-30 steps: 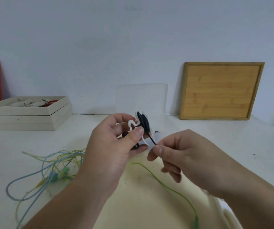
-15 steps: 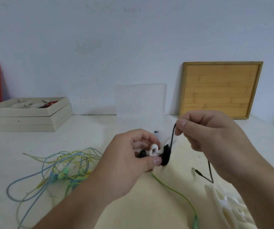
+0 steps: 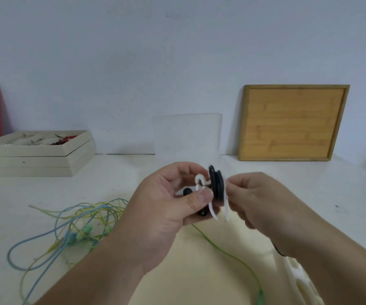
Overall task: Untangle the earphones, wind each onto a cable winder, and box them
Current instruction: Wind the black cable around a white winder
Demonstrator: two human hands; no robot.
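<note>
Fingers (image 3: 186,167) of the left hand (image 3: 162,208) clamp the white cable winder (image 3: 199,178); the right hand (image 3: 263,201) pinches the black earphone cable (image 3: 217,183), best kept taut.

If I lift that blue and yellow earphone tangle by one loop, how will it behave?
Probably floppy: the earphone tangle lies in loose curved loops on the table. Likely light, being thin cable. Lifting one loop would probably drag the rest, since strands cross.

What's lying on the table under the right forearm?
White plastic cable winders with cut-out holes show at its lower edge, and a piece of thin black cable pokes out near the wrist. The forearm covers whatever else lies there.
</note>
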